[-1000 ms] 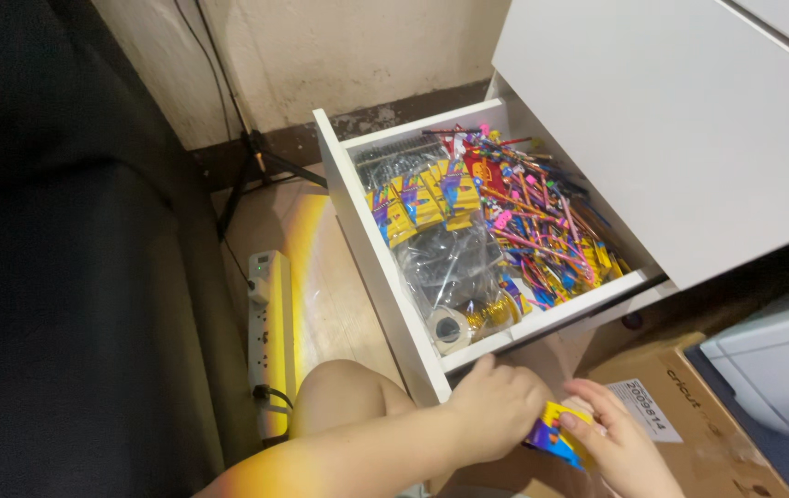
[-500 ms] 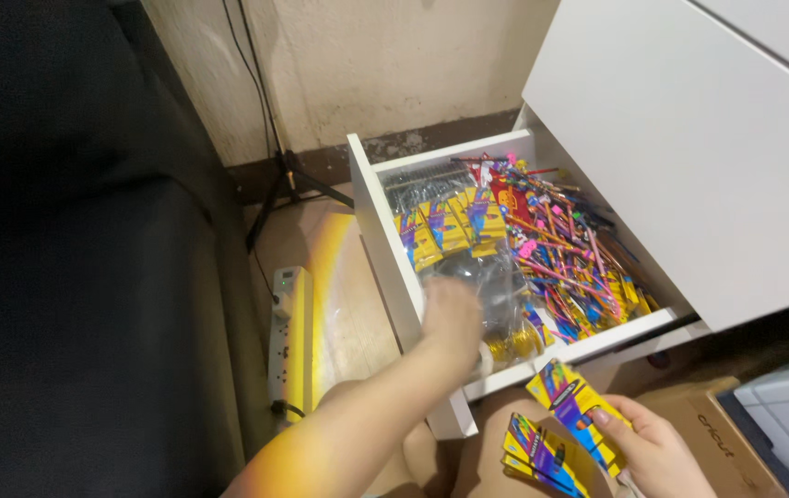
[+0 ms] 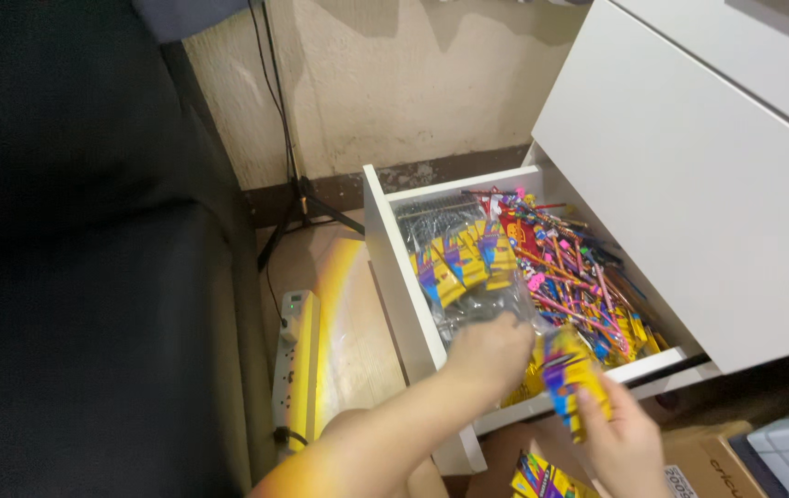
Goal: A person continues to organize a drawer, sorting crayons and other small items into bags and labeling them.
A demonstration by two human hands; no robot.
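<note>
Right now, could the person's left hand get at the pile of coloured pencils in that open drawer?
Probably yes. The left hand is already inside the open white drawer, and the coloured pencils lie uncovered just beside it.

Right hand (image 3: 623, 441) — wrist cut off by bottom edge; packet (image 3: 571, 380) it grips motion-blurred. Left hand (image 3: 488, 352) hides drawer (image 3: 393, 263) contents beneath — fingertips unseen.

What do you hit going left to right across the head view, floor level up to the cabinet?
Dark sofa → white power strip → white wall of the open drawer → left hand in the drawer → yellow and purple packet held by the right hand → white cabinet front.
</note>
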